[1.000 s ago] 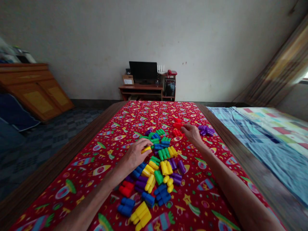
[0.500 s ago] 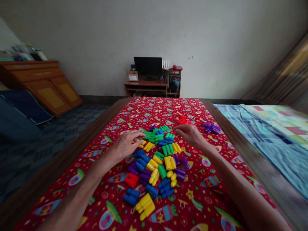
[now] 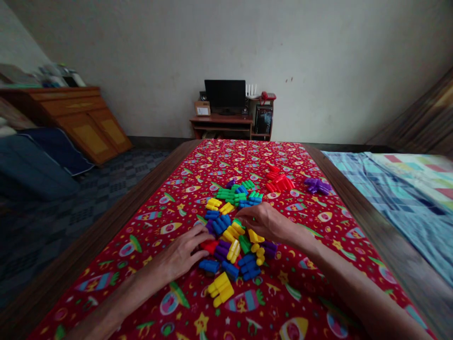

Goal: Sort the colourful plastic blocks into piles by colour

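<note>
Left fingers closed about red block, right fingers, grip hidden, open cloth to wooden edge

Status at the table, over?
Left hand at red block, grip unclear. Right hand at mixed blocks, partly hiding yellow block. Red pile, purple pile farther off.

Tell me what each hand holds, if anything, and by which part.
The left hand has thumb and fingers at the left end of a red block; a firm grip is unclear. Whether the right hand holds anything cannot be told.
</note>
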`<state>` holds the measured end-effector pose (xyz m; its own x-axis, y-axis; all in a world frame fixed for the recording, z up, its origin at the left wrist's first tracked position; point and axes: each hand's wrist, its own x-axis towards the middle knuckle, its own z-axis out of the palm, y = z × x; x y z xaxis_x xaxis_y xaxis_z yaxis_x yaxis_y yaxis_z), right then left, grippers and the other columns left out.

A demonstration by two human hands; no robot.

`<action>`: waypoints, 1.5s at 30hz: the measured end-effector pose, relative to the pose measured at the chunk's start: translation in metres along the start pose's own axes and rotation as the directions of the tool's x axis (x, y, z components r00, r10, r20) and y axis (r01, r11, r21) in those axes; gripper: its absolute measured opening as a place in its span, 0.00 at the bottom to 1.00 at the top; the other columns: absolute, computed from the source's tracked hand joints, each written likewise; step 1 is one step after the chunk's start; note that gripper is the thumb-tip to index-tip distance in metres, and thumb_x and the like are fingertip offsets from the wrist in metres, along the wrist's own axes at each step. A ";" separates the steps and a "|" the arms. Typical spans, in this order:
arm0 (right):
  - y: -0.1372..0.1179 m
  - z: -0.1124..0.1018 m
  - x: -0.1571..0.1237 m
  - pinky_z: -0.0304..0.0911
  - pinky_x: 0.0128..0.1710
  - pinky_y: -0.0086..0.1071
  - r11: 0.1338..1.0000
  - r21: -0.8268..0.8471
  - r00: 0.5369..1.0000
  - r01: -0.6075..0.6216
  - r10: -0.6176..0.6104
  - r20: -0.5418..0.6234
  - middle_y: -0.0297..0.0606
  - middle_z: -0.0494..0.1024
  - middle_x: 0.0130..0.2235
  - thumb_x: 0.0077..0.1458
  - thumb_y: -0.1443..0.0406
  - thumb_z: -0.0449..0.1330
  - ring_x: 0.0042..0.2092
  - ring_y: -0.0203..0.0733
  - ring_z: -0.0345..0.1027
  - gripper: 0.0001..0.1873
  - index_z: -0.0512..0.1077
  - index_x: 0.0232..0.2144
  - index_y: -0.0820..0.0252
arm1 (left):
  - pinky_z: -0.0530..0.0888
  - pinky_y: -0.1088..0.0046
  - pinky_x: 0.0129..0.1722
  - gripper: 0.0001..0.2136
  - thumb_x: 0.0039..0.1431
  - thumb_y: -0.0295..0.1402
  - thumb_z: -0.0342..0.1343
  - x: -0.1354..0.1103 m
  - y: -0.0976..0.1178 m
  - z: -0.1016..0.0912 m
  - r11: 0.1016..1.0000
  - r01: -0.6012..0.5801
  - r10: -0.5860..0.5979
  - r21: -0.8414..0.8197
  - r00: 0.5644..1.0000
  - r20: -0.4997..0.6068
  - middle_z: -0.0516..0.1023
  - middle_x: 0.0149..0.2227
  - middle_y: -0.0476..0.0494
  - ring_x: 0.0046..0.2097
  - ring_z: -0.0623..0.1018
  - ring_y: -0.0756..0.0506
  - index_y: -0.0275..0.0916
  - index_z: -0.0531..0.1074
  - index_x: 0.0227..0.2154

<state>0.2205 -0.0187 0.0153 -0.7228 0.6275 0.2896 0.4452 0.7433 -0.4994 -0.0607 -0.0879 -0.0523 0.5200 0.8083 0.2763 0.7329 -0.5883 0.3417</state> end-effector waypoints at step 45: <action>0.074 -0.047 -0.003 0.63 0.31 0.28 0.958 0.029 0.835 -0.286 0.264 -0.483 0.40 0.82 0.31 0.56 0.66 0.56 0.31 0.40 0.75 0.13 0.80 0.38 0.62 | 0.67 0.63 0.45 0.06 0.65 0.30 0.49 0.081 0.064 -0.010 0.961 -0.063 0.056 0.269 0.998 0.034 0.75 0.39 0.44 0.44 0.72 0.42 0.39 0.72 0.37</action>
<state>0.2809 0.0452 0.0161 -0.2309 0.8321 0.5043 0.6175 0.5258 -0.5850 0.0236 -0.0605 0.0009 0.5752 0.7743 0.2640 0.7894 -0.6100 0.0692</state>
